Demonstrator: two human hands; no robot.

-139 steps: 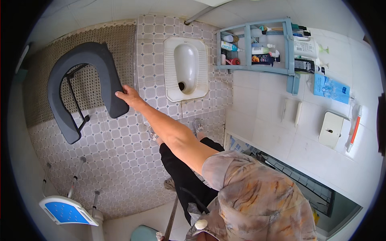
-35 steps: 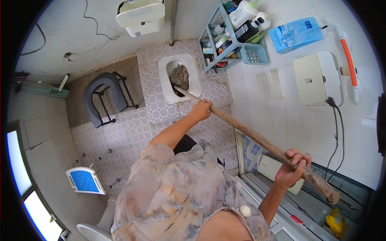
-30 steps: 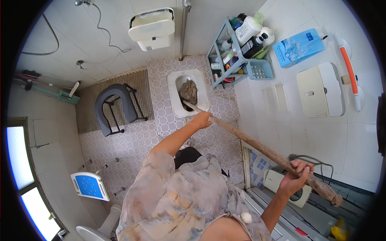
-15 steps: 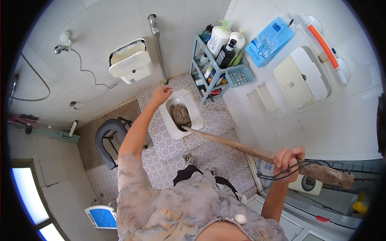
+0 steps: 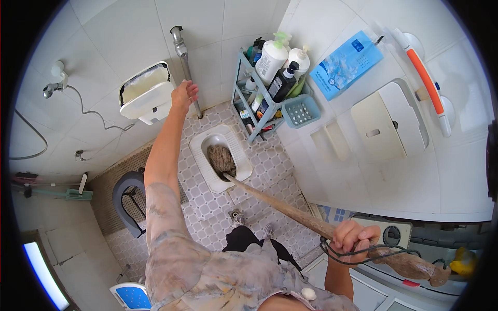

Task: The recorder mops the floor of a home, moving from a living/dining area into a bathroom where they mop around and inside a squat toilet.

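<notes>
By a tiled wall (image 5: 140,26), the left hand (image 5: 183,96), fingers loosely spread, hangs at a metal pipe (image 5: 181,51), contact unclear; the mop head (image 5: 221,159) already sits in the squat toilet (image 5: 213,181), not yet lifted out, the right hand (image 5: 355,239) clasping its handle (image 5: 290,209).

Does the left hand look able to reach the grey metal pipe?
Probably yes: the empty left hand appears close to the grey metal pipe, with nothing visibly between, though depth is uncertain.
</notes>
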